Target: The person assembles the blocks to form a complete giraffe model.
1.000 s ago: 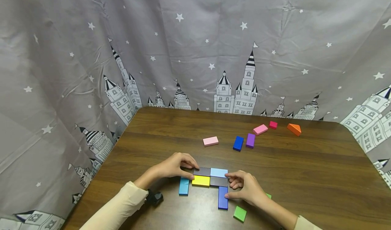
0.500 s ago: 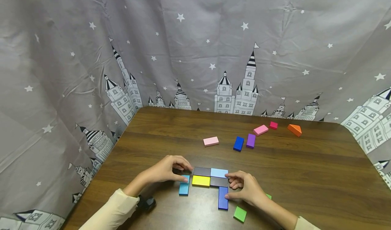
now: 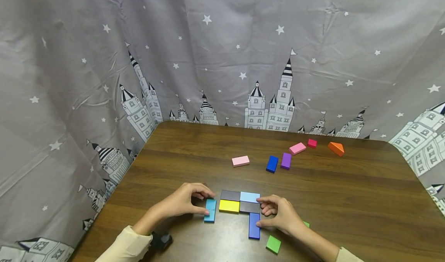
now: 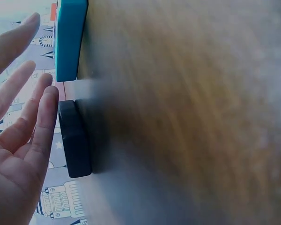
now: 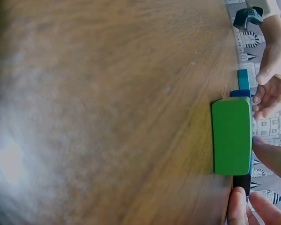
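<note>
In the head view, my left hand (image 3: 180,202) is at the teal block (image 3: 210,210), thumb overlapping its left edge and index finger near its far end. The left wrist view shows its fingers extended beside the teal block (image 4: 70,42) and a black block (image 4: 76,140). Right of the teal block, two dark grey blocks (image 3: 230,195), a yellow block (image 3: 229,206) and a light blue block (image 3: 250,197) lie in two touching rows. My right hand (image 3: 281,213) rests with its index finger at the light blue block and thumb on the blue-violet block (image 3: 254,227); its other fingers bend loosely.
A green block (image 3: 273,244) lies near the right forearm, which partly hides another green piece (image 3: 306,224). Farther back are pink blocks (image 3: 240,161), a blue block (image 3: 272,164), a purple block (image 3: 286,161), a red block (image 3: 312,143) and an orange triangle (image 3: 336,148).
My left hand has moved left and nearer, away from the dark grey and yellow blocks to the teal block. The right hand and the blocks stay put.
</note>
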`<state>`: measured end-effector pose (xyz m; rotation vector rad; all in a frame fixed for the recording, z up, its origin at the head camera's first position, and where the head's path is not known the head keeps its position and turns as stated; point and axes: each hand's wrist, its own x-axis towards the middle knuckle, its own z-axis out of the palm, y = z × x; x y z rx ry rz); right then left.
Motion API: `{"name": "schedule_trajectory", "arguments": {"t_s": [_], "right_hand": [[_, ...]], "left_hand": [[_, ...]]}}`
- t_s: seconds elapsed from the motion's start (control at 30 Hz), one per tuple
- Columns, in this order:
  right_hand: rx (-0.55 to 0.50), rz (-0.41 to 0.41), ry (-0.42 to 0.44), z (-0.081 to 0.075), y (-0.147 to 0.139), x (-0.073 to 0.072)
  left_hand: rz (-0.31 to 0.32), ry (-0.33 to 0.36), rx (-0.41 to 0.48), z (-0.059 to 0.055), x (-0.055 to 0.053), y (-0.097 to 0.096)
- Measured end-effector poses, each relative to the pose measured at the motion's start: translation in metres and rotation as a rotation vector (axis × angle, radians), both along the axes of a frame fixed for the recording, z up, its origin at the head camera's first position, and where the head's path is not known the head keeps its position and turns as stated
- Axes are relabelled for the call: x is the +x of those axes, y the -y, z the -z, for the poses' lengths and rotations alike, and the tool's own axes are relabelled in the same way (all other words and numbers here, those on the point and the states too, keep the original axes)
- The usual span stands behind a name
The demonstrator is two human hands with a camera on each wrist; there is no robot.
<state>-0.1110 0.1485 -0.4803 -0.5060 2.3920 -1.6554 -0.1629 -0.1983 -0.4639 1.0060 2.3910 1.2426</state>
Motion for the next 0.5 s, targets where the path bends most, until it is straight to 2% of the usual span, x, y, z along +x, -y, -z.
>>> {"name": "schedule_trajectory", "arguments": {"t_s": [0.23, 0.5], "right_hand": [[-0.006, 0.002, 0.007, -0.0001, 0.0001, 0.0003], [-0.003, 0.003, -0.004, 0.0003, 0.0001, 0.0001]], "left_hand": [[0.006, -0.014, -0.002, 0.0043, 0.0035, 0.0024], [0.002, -0.027, -0.041, 0.0039, 0.0077, 0.0022]]}}
